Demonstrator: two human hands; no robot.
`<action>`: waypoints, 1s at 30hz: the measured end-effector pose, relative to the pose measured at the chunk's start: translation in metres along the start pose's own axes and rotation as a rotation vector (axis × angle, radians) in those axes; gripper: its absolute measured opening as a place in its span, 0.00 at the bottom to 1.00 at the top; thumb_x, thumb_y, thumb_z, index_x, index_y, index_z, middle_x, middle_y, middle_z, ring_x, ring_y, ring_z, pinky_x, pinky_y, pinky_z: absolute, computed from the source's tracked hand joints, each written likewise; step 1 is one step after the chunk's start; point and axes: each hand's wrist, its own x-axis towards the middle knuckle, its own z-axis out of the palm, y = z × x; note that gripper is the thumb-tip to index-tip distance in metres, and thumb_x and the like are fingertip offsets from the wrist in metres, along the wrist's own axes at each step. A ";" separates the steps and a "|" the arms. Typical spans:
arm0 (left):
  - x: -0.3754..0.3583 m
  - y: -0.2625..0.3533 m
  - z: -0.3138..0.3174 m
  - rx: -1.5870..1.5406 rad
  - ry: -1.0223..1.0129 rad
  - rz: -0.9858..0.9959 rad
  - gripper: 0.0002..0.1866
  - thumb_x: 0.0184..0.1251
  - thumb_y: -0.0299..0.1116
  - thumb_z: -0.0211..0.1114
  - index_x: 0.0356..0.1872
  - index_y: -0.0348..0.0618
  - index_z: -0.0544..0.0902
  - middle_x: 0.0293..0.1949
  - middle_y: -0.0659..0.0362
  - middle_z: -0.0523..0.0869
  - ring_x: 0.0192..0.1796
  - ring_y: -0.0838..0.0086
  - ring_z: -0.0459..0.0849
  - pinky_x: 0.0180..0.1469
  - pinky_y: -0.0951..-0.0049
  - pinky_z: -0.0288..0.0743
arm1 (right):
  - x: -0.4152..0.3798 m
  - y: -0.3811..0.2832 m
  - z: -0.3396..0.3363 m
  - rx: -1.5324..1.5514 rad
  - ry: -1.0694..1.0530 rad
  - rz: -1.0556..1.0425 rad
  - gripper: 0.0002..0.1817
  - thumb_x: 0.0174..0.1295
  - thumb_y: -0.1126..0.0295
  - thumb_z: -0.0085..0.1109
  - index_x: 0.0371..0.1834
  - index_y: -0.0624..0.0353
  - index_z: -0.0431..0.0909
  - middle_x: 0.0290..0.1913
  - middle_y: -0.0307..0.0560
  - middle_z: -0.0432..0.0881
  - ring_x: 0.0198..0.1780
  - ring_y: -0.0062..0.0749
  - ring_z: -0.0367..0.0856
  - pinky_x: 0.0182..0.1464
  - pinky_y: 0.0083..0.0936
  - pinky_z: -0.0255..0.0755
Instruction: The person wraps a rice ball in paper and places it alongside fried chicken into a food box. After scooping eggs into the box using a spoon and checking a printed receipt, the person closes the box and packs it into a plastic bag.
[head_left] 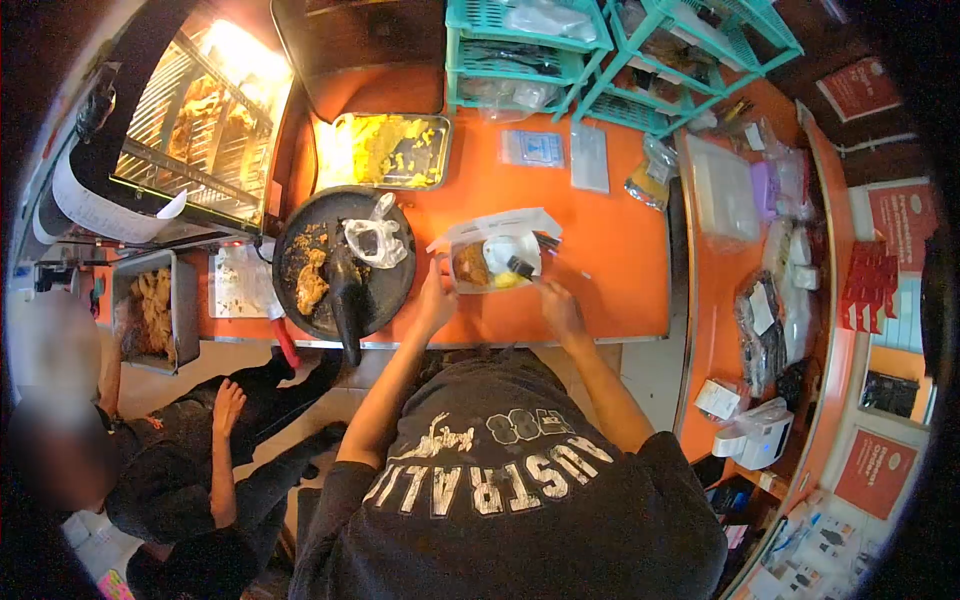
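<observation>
An open paper food box (468, 236) sits on the orange counter in front of me. In it are a browned piece of fried food (470, 264), a white mound that looks like rice (503, 250) and something yellow (508, 280). My left hand (435, 300) grips the near left side of the box. A small utensil with a dark head (520, 267) is held in my right hand (564, 316). Its head is over the food, beside the yellow part; its exact kind is too blurred to tell.
Left of the box stands a round dark stone mortar (290, 225) with a pestle (347, 290), fried chicken and a plastic bag (380, 243). Behind it is a tray of yellow food (447, 150). Teal racks (525, 60) stand at the back. A co-worker (180, 450) is at left.
</observation>
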 end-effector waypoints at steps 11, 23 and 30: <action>-0.003 0.012 -0.005 -0.085 -0.036 0.002 0.38 0.55 0.18 0.60 0.70 0.39 0.58 0.51 0.47 0.77 0.53 0.58 0.79 0.54 0.63 0.75 | 0.092 -0.059 -0.099 0.599 0.112 0.082 0.12 0.70 0.68 0.53 0.46 0.67 0.79 0.36 0.62 0.83 0.39 0.51 0.84 0.40 0.32 0.74; 0.000 0.003 -0.002 -0.021 -0.017 0.174 0.34 0.59 0.16 0.58 0.67 0.45 0.59 0.49 0.51 0.77 0.49 0.66 0.79 0.49 0.65 0.76 | 0.375 -0.105 0.042 -0.377 0.023 -0.506 0.07 0.58 0.70 0.54 0.28 0.60 0.79 0.32 0.52 0.84 0.36 0.51 0.86 0.35 0.44 0.80; 0.003 -0.012 0.015 -0.526 0.106 -0.021 0.17 0.80 0.42 0.46 0.56 0.46 0.76 0.41 0.66 0.80 0.34 0.80 0.75 0.38 0.79 0.72 | 0.426 -0.099 0.094 -0.908 -0.005 -1.011 0.06 0.51 0.71 0.58 0.23 0.52 0.86 0.26 0.44 0.85 0.28 0.34 0.85 0.23 0.29 0.75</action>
